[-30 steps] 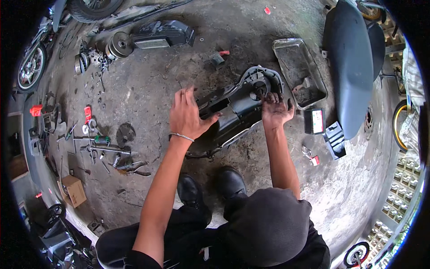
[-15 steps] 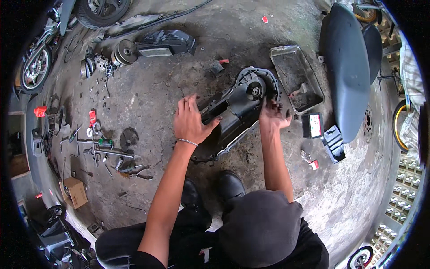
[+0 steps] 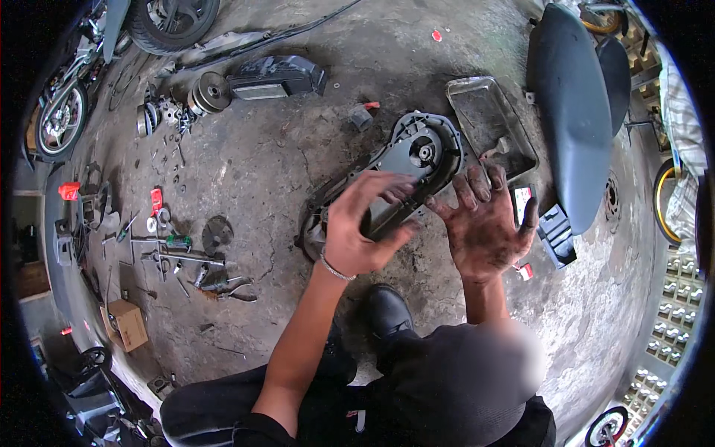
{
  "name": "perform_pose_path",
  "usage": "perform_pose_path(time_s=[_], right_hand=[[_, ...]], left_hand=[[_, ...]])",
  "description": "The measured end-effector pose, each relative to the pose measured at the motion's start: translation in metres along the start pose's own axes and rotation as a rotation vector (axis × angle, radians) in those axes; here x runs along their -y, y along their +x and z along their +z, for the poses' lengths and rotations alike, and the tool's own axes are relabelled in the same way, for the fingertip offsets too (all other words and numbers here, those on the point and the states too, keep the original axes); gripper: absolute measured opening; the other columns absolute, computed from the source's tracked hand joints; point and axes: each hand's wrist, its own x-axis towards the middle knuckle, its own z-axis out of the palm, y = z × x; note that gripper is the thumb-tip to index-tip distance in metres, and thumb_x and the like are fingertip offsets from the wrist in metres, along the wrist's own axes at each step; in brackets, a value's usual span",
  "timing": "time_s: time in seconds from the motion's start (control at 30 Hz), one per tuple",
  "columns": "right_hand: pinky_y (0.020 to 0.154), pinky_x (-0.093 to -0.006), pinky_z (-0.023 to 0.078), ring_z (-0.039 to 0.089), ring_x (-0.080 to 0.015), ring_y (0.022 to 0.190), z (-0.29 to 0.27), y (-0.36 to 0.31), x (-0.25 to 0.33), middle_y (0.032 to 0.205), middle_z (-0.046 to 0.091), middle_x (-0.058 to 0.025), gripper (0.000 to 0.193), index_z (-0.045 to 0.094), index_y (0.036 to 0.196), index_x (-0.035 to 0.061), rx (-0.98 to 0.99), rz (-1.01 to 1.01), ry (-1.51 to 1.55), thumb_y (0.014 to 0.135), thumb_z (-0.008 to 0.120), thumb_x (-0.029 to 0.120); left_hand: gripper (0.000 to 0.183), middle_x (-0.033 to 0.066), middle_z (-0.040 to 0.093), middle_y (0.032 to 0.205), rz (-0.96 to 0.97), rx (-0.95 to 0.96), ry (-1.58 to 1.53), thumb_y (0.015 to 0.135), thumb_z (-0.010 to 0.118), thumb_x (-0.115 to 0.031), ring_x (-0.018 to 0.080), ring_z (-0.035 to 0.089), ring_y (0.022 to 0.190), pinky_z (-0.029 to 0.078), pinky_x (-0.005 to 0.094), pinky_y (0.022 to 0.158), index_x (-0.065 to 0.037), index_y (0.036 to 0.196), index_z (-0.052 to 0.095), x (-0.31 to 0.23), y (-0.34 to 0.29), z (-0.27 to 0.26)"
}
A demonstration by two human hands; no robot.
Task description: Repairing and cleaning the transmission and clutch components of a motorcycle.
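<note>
A long dark engine casing (image 3: 406,158) with a bolt-holed rim lies on the concrete floor before me. Its far right end shows a round bearing seat. My left hand (image 3: 360,229), wearing a bracelet, hovers over the casing's near part, fingers apart and slightly blurred; it covers some of the casing. Beside the casing's right edge, my right hand (image 3: 484,232) is turned palm up with fingers spread. Dark grease blackens that palm and its fingertips. Neither hand holds anything.
A shallow metal tray (image 3: 484,112) stands beyond my right hand, near a black motorcycle seat (image 3: 573,112) and a small dark bin (image 3: 556,237). Pliers (image 3: 240,289), a green-handled tool (image 3: 179,241) and several loose parts are spread at left. A black housing (image 3: 277,77) lies farther back.
My right hand has come off the casing's far end, moved right and nearer, and turned palm up. My left hand has shifted right and nearer, uncovering the casing's left edge.
</note>
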Motion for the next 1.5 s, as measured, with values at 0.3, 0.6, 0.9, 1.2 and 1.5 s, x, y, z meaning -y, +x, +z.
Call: perform_pose_path(time_s=[0.3,0.6,0.9,1.2,1.5], right_hand=[[0.094,-0.0597,0.043,0.053,-0.0291,0.120,0.003,0.000,0.003,0.132,0.053,-0.0162,0.062,0.045,0.135,0.0062,0.080,0.089,0.038,0.096,0.036,0.053],[0.101,-0.0599,0.038,0.059,-0.0262,0.090,-0.066,-0.022,0.008,0.096,0.060,-0.0126,0.041,0.058,0.110,0.0053,0.262,0.277,-1.182,0.093,0.047,0.041],[0.115,-0.0633,0.019,0.064,-0.0269,0.085,-0.128,0.063,0.032,0.083,0.063,-0.0099,0.030,0.061,0.092,0.0065,1.332,0.516,-2.356,0.088,0.052,0.035],[0.101,-0.0563,0.036,0.064,-0.0292,0.083,-0.133,0.095,0.023,0.084,0.066,-0.0107,0.035,0.064,0.094,0.0074,1.765,0.551,-2.300,0.079,0.060,0.039],[0.097,-0.0538,0.038,0.064,-0.0301,0.083,-0.144,0.091,0.029,0.083,0.066,-0.0110,0.037,0.064,0.093,0.0066,1.810,0.465,-2.287,0.079,0.059,0.040]], left_hand=[[0.026,0.0105,0.066,0.092,0.072,0.015,0.094,0.066,0.073,0.003,0.0195,0.060,0.074,0.048,0.0276,0.067,-0.001,0.091,0.070,-0.010,0.002,0.009],[0.013,0.0079,0.067,0.082,-0.143,-0.176,0.129,0.072,0.070,0.002,0.0188,0.060,0.070,0.048,0.0265,0.065,-0.001,0.085,0.071,0.048,-0.029,0.005],[0.017,0.0059,0.066,0.084,-0.328,-0.360,0.940,0.088,0.061,-0.023,0.0254,0.060,0.073,0.048,0.0354,0.059,-0.007,0.087,0.066,0.111,-0.019,-0.016],[0.032,0.0076,0.067,0.090,-0.399,-0.277,1.126,0.091,0.055,-0.038,0.0291,0.062,0.080,0.050,0.0388,0.062,-0.008,0.098,0.065,0.111,-0.021,-0.016],[0.033,0.0075,0.067,0.089,-0.382,-0.283,1.136,0.090,0.056,-0.040,0.0286,0.062,0.079,0.050,0.0388,0.062,-0.008,0.096,0.065,0.107,-0.021,-0.012]])
